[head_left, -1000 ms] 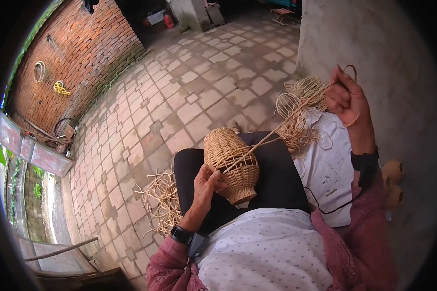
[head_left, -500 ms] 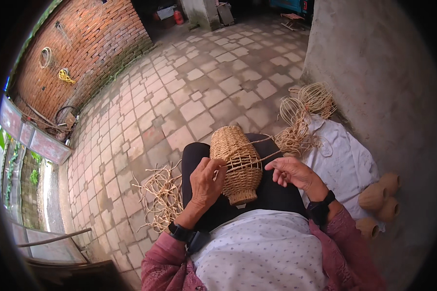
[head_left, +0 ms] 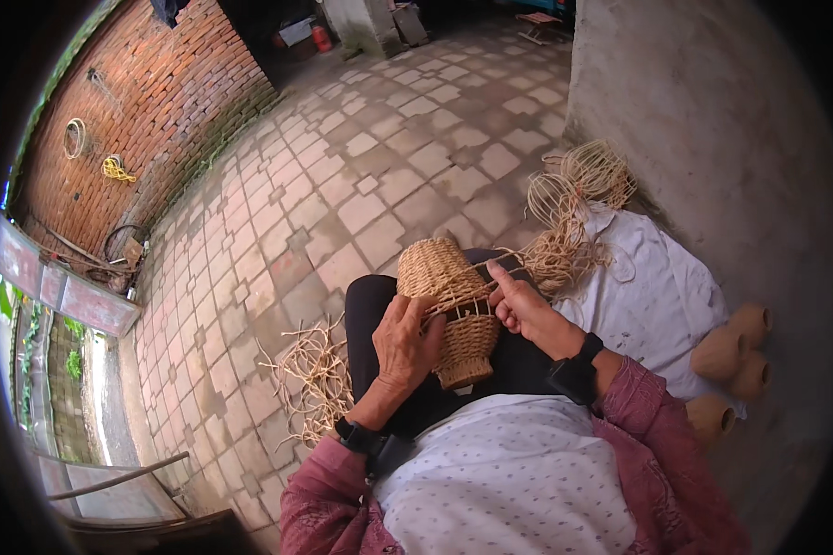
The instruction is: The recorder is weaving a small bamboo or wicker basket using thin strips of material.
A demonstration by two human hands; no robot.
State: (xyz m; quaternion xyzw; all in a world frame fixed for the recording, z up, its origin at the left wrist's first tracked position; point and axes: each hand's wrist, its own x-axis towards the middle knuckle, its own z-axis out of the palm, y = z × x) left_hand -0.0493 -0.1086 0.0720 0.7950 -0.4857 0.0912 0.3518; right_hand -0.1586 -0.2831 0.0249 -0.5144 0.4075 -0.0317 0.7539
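The left hand (head_left: 405,340) holds the coarse, woven basket (head_left: 449,287) at eight o'clock. At three, I cannot tell the curled right hand's (head_left: 526,307) grip.

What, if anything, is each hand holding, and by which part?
The left hand holds the woven basket by its left side, near mid-height. The right hand is at its right side; whether it pinches anything cannot be told.

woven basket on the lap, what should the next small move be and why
I'd probably draw the cord snug with the right hand while the left hand braces the basket: the cord seems to run across its side toward the right hand, and gaps show in the weave nearby.
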